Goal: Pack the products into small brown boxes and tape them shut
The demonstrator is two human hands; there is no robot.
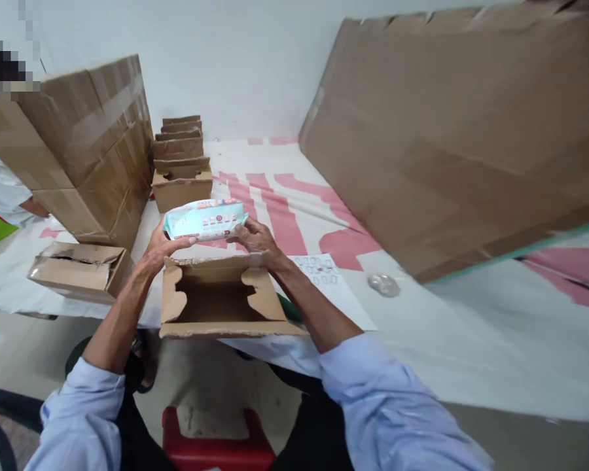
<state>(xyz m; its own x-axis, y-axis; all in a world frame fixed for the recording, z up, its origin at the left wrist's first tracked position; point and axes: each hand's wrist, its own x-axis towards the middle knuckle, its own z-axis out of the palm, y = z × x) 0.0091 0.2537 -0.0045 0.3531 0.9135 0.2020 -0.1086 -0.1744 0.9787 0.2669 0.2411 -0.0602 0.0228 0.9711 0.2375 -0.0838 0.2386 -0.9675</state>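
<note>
While L hand (163, 246) & R hand (258, 237) hold teal pkt (203, 224) btwn them, label print (219, 218) is illegible.

Lit softly and coolly, fairly bright across the white tablecloth (436, 340), dimmer beneath.
Palest on the wall (255, 72), darkest inside the open box (220, 329). Glinting on the floor (211, 383) at far left and sheening along tape on the stacked cartons (95, 150). Slightly smeared over the large carton (446, 131), stretched toward the edges, blocked into coarse pixels at top left. Too soft for reading small print on the packet (206, 222).
</note>
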